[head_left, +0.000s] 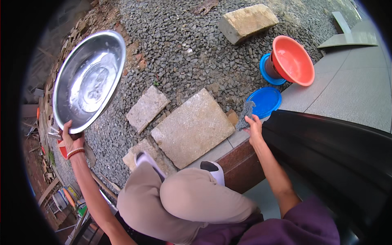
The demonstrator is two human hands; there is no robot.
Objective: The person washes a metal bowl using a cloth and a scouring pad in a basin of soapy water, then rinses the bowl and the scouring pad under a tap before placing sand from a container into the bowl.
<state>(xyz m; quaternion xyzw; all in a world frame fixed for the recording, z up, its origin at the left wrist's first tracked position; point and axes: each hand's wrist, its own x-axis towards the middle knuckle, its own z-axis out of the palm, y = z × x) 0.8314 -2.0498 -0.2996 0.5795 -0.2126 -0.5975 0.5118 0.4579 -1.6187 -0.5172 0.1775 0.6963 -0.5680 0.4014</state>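
My left hand [73,137] grips the rim of a shiny metal basin [92,76], which is tilted so that its wet inside faces me. Drops and light suds-like marks show on the basin's bottom. Between the thumb and fingers of my right hand [254,128] is a grey scouring pad [245,114]. Just beyond that hand a round blue plastic lid [266,99] lies at the edge of the gravel. Farther off, a red plastic basin [294,61] sits tilted on a brown container, with a blue round piece [264,69] beneath.
Flat stone slabs [193,128] lie on grey gravel [171,52] before my feet. A stone block [248,21] rests farther out. To my right are a large black panel [324,159] and grey tiled paving [355,88]. Assorted household items [61,199] crowd the lower left.
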